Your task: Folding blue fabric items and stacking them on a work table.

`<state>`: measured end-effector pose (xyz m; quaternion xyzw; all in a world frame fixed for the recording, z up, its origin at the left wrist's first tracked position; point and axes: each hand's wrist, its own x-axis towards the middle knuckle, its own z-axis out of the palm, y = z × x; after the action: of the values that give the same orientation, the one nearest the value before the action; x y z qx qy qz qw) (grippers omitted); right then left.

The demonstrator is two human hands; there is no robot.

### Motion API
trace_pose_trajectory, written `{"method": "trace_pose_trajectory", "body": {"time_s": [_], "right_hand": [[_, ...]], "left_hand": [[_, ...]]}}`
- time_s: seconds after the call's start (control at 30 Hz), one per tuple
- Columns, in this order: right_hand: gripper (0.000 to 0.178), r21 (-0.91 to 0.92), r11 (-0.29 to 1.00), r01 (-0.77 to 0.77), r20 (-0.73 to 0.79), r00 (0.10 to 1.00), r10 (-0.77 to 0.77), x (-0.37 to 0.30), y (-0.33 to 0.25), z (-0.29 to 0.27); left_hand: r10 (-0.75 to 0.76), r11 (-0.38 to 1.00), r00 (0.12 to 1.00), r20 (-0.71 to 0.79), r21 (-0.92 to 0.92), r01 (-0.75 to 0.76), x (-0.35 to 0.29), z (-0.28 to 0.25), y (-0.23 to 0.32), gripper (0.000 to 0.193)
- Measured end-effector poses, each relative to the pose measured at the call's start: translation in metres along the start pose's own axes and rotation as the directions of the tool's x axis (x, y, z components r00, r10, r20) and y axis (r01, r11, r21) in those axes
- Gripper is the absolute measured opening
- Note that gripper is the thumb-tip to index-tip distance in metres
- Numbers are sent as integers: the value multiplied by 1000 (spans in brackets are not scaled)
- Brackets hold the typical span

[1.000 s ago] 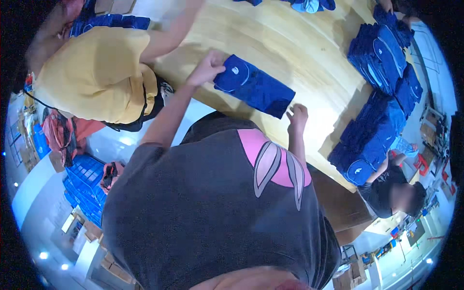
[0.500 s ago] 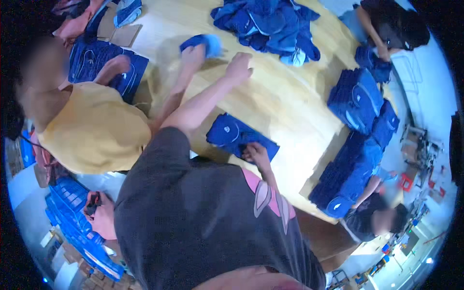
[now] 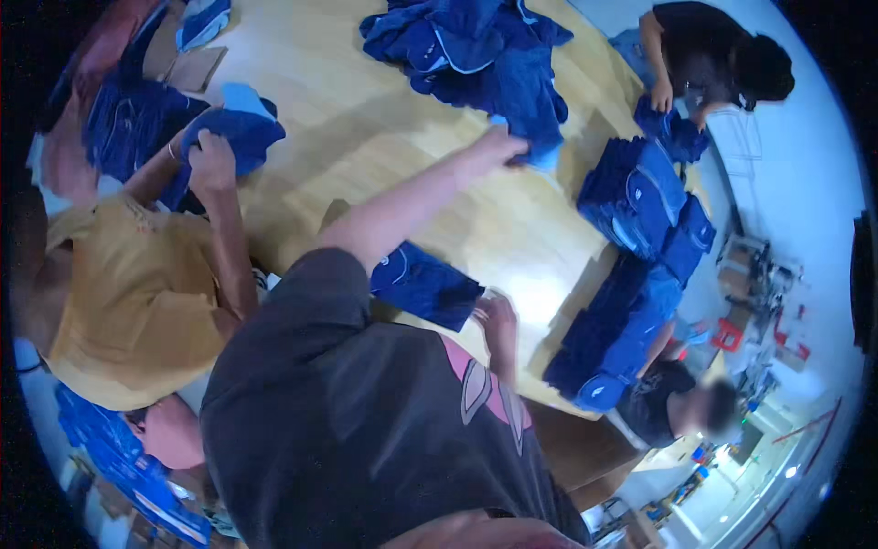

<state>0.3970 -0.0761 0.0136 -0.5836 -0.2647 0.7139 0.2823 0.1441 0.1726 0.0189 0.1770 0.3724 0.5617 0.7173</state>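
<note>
My left arm reaches across the table to the heap of dark blue denim garments. My left hand is closed on the lower edge of a denim garment hanging off that heap, with its pale blue inside showing. Close to me, a folded denim garment with a small white mark lies flat on the table, its left end partly behind my sleeve. My right hand is at its right corner, fingers loosely bent and somewhat apart. Nothing shows gripped in it.
Stacks of folded denim line the table's right side. On the left, a person in a yellow top handles a denim piece beside more denim. Two other people in dark tops work along the right edge. Cardboard lies far left.
My left hand has moved right and grasped a garment of the heap. My right hand has slid off the folded denim to its corner. The yellow-topped person has drawn a denim piece leftward.
</note>
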Motion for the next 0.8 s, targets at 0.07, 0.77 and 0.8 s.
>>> {"method": "trace_pose_trajectory", "body": {"time_s": [0.07, 0.77, 0.8], "right_hand": [[48, 528, 849, -37, 147, 988, -48, 26, -4, -12], [36, -563, 482, 671, 485, 741, -465, -85, -83, 20], [36, -583, 470, 663, 487, 748, -451, -92, -82, 21]], "left_hand": [[-144, 988, 981, 128, 66, 137, -53, 8, -39, 29], [-447, 874, 887, 117, -153, 461, -164, 12, -79, 45], [-444, 869, 894, 65, -214, 447, -163, 10, -88, 45]]}}
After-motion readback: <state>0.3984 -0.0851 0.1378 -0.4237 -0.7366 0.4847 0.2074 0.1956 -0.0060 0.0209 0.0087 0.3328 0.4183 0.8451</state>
